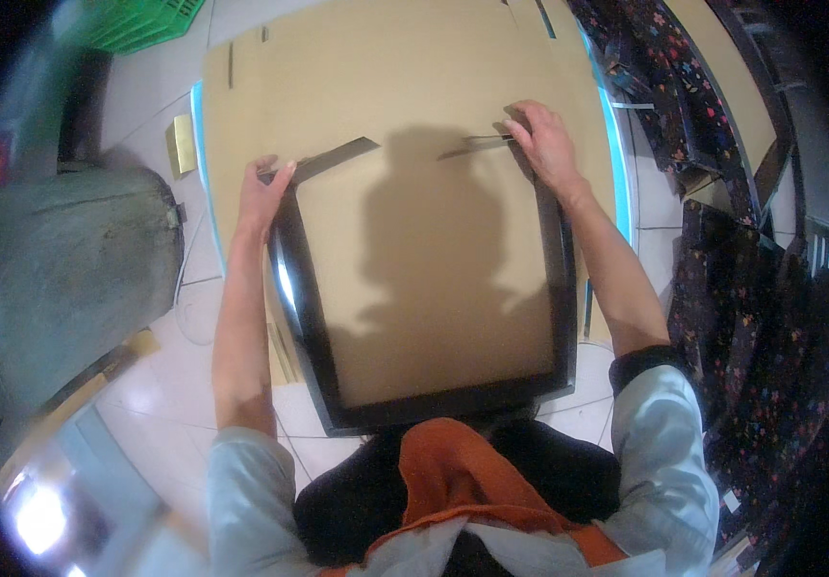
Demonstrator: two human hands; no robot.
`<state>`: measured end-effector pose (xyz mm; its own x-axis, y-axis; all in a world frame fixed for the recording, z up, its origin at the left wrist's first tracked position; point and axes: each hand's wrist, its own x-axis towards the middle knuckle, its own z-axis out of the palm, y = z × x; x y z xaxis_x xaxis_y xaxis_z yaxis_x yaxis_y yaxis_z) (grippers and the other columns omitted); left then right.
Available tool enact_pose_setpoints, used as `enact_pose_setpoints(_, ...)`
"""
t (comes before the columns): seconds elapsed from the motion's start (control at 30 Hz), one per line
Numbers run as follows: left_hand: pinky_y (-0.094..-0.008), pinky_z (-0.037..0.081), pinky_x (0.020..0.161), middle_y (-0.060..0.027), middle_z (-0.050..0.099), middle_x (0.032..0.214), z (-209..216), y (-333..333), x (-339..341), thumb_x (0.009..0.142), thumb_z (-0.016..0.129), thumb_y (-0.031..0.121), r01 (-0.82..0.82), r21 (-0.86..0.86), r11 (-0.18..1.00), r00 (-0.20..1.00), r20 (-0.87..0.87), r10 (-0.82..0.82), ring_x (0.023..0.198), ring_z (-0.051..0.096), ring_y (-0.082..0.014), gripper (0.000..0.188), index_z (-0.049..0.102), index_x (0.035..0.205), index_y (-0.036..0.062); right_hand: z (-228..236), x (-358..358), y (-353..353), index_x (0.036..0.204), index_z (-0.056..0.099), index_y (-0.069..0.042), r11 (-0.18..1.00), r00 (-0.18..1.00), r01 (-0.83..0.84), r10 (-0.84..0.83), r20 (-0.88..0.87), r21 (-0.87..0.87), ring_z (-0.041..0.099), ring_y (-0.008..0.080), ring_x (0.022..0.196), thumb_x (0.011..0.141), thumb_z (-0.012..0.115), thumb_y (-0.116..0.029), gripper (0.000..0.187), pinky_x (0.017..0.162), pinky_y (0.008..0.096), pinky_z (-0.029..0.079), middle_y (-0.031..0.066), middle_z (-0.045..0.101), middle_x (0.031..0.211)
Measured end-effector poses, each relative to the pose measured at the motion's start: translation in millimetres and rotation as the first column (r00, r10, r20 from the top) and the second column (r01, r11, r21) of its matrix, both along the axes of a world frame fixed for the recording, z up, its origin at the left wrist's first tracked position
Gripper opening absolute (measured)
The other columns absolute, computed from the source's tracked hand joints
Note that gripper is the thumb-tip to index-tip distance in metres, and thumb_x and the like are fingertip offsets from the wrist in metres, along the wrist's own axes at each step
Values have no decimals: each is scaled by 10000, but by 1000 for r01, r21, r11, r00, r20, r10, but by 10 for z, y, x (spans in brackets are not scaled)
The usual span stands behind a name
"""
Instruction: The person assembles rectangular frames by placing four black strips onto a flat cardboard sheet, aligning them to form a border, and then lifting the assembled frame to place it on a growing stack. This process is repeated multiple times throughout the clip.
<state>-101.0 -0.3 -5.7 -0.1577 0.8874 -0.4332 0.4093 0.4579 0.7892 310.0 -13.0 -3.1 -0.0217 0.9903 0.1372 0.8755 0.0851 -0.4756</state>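
Note:
A black, glossy frame [434, 408] lies on a large tan board, its two long sides running away from me. At its far left corner my left hand [265, 197] pinches the end of a dark flat strip [339, 159] that slants inward. Across from it, my right hand [544, 149] is at the far right corner, fingers closed around the end of a thin dark strip [472, 147] that also points inward. The inner ends of the two strips are apart. My fingers hide how each strip meets the frame.
The tan board [338, 67] has light blue edges and a few small dark strips on it. At left stand a worn grey-green padded block [78, 240] and a green crate [150, 27]. Dark flower-patterned pieces [741, 317] are piled along the right. White floor tiles show around the board.

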Motion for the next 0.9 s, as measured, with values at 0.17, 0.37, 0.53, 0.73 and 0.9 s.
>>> enact_pose_setpoints(0.17, -333, 398, 892, -224, 430, 1216, -128, 14, -66, 711, 706, 370, 9, 88, 996, 996, -90, -1, 1077, 466, -252, 762, 351, 1249, -36, -120, -53, 65, 1072, 534, -40, 993, 994, 104, -105, -10, -50, 506, 317, 1003, 793, 593, -337, 412, 865, 393, 405, 146, 550, 1066)
enact_pose_setpoints(0.37, -339, 411, 868, -229, 478, 1152, 94, 135, -101, 684, 723, 402, 68, -307, 949, 960, 278, 21, 1029, 507, -263, 890, 284, 1257, -118, -261, 138, 110, 1236, 358, 67, 973, 959, 232, -231, -161, -15, 409, 339, 1159, 692, 689, -424, 805, 962, 393, 347, 247, 419, 1222)
enact_pose_setpoints(0.53, -320, 431, 798, -189, 532, 1051, -81, 8, -131, 692, 726, 364, -174, -15, 985, 974, 144, 175, 951, 526, -219, 745, 390, 1157, -111, -277, 75, 141, 1270, 313, 69, 958, 939, 275, -285, -193, -80, 385, 344, 1192, 668, 705, -438, 879, 986, 395, 327, 256, 388, 1266)
enact_pose_setpoints(0.73, -305, 423, 797, -140, 552, 993, 41, -50, 0, 725, 708, 221, -44, 256, 966, 995, 102, 18, 924, 525, -193, 475, 469, 1036, -49, -261, 100, 99, 1249, 348, 57, 937, 889, 318, -348, -297, -145, 448, 325, 1127, 689, 689, -441, 823, 953, 376, 351, 232, 451, 1215)
enact_pose_setpoints(0.9, -283, 418, 798, -91, 553, 954, -51, -145, 0, 752, 680, 153, -6, 502, 865, 1000, 22, -6, 896, 524, -167, 346, 497, 999, -6, -237, 219, 36, 1065, 517, 43, 903, 567, 382, -397, -722, -196, 526, 204, 902, 824, 543, -424, 526, 815, 322, 406, 127, 571, 999)
